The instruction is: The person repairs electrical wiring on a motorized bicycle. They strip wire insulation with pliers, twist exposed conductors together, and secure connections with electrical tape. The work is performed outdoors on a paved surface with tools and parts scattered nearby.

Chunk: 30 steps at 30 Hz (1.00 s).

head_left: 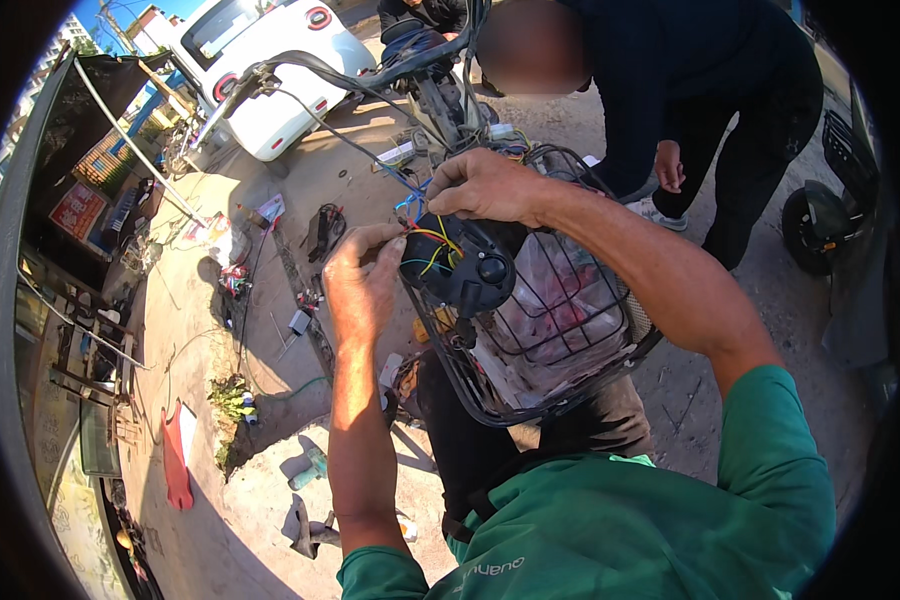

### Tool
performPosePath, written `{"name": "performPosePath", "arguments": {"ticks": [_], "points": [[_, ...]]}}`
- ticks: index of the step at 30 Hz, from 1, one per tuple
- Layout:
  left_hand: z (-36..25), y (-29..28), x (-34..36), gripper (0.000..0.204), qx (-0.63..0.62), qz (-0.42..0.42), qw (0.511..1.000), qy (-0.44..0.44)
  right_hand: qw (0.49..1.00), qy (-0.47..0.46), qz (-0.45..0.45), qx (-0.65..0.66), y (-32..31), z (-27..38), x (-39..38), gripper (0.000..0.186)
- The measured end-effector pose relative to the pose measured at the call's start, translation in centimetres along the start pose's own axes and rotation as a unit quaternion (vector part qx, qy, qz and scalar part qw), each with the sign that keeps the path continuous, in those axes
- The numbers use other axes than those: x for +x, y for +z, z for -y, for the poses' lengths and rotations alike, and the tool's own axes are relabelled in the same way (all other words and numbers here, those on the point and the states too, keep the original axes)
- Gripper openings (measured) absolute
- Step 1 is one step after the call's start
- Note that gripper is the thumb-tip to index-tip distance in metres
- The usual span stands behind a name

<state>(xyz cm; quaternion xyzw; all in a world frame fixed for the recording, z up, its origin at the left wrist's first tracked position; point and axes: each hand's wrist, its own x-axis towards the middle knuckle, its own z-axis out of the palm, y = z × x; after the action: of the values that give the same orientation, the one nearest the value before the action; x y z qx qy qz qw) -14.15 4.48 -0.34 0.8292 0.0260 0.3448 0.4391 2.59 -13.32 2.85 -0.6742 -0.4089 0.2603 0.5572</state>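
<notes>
In front of me, the black round housing [488, 268], probably a headlight, rests at the basket's far left corner, with red, yellow, green and blue wires [433, 240] coming out of it. My left hand [362, 280] is beside the housing, thumb and forefinger pinching a wire end near the red and yellow strands. Above the housing, my right hand [485, 187] pinches a thin wire between thumb and fingers, close to the blue wires [410, 203]. The fingertips partly cover both wire ends. Behind them stands the handlebar [370, 78] with dangling cables.
The black wire basket [560, 345] holds plastic bags. A person in dark clothes [685, 90] bends close at the right, and another person [425, 15] is beyond the handlebar. A white vehicle [270, 70] is parked behind. Tools and a green power tool [310, 468] lie on the ground.
</notes>
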Motion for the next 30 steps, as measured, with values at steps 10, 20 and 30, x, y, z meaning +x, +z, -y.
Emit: {"name": "performPosePath", "arguments": {"ticks": [10, 20, 30], "points": [[0.0, 0.2, -0.6, 0.014, -0.005, -0.004, 1.000, -0.021, 1.000, -0.003, 0.000, -0.012, -0.1, -0.4, 0.3, 0.021], [-0.6, 0.3, 0.5, 0.017, -0.041, 0.028, 0.995, -0.082, 1.000, -0.001, -0.003, -0.018, -0.2, 0.0, 0.1, 0.021], [-0.1, -0.8, 0.7, 0.018, -0.014, 0.041, 0.999, 0.011, 1.000, -0.002, 0.006, -0.011, 0.1, 0.1, 0.1, 0.021]]}}
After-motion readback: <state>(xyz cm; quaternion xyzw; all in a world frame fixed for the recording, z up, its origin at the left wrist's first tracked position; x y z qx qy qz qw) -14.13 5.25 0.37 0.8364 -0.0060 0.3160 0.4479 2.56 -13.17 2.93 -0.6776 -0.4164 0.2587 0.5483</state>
